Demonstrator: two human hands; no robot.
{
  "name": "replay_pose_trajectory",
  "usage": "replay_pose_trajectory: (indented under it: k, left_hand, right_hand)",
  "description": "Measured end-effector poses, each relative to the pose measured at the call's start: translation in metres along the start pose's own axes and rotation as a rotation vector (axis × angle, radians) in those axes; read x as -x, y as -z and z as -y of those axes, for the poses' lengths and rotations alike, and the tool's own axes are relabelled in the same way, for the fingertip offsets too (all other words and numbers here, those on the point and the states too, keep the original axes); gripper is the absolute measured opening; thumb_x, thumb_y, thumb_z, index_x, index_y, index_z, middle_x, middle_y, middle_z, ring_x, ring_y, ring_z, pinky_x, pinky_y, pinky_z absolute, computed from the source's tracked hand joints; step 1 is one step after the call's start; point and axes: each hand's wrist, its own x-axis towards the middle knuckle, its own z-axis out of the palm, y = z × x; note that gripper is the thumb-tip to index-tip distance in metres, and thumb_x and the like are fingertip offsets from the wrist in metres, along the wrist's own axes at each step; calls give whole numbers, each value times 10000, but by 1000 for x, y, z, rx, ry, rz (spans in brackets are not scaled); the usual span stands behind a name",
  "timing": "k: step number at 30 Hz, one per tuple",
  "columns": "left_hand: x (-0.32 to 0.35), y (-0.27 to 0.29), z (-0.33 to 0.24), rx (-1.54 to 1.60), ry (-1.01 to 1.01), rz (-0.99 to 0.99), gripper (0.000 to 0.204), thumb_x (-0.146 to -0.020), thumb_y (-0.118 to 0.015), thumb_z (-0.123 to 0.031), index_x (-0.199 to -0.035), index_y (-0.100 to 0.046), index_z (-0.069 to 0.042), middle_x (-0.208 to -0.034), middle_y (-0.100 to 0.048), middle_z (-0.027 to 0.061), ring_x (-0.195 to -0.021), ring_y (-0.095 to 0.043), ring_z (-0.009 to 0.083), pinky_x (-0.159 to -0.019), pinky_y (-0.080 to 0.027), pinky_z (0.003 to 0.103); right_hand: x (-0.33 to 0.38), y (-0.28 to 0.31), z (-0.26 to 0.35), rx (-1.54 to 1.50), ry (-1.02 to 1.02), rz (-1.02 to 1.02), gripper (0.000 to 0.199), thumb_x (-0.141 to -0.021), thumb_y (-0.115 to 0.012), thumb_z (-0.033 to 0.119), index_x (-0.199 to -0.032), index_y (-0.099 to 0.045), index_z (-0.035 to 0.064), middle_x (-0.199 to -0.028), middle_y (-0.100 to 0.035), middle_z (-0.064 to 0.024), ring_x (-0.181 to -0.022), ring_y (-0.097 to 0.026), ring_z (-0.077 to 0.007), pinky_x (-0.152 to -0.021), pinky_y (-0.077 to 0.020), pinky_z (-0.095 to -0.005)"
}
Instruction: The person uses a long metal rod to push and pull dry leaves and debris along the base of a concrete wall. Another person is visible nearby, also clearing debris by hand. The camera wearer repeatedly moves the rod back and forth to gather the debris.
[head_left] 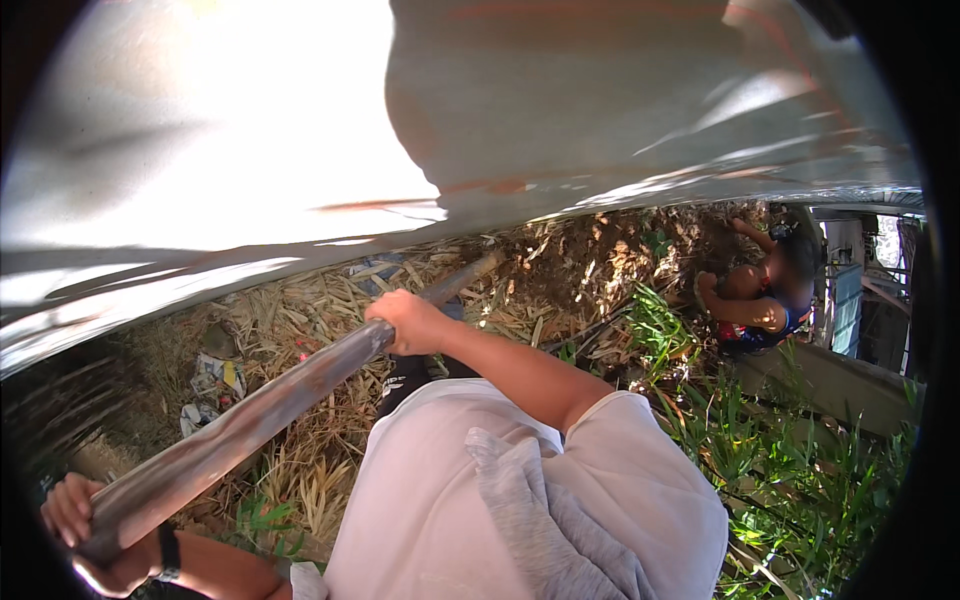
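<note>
A long, thick round pole (265,405), grey-brown with a worn, mottled surface, slants across in front of me from the lower left to the middle. Near its close end my left hand (100,530) is closed around it, with a dark band on that wrist. Farther along, my right hand (408,322) also grips the pole, fingers wrapped over the top. Its far end reaches the leaf-strewn ground (470,320) at the foot of the wall. Whether that end digs into the soil, I cannot tell.
A tall pale wall (560,120) runs along the far side. At the right another person (765,290) bends low by the wall, hands near the soil. Green plants (770,460) grow at the right, beside a low ledge (830,385). Litter (215,380) lies at the left.
</note>
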Motion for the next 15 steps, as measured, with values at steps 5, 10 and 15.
replay_pose_trajectory:
  k: [5,10,15]
  left_hand:
    - [106,38,73,-299,1,-317,396,-820,-714,-202,-1089,-443,-96,-915,-468,-4,-831,-476,124,-829,-367,318]
    - [140,75,38,-481,115,-677,359,-908,-680,-165,-1182,-476,-55,-984,-517,29,-928,-513,159,-905,-415,354]
    - [147,95,30,-482,139,-1099,327,-905,-692,-162,-1162,-525,-48,-998,-557,45,-965,-529,184,-957,-422,396]
  right_hand:
    - [47,-32,-119,-50,-154,-70,390,-672,-811,136,-1014,-626,119,-955,-680,-112,-960,-632,-369,-857,-497,-466]
    - [11,-46,-114,-104,-341,473,420,-612,-786,71,-1010,-656,80,-905,-710,-137,-892,-677,-359,-752,-527,-453]
    - [-8,-71,-94,32,-369,614,542,-620,-802,48,-1146,-671,68,-1056,-714,-169,-1029,-665,-365,-858,-522,-473]
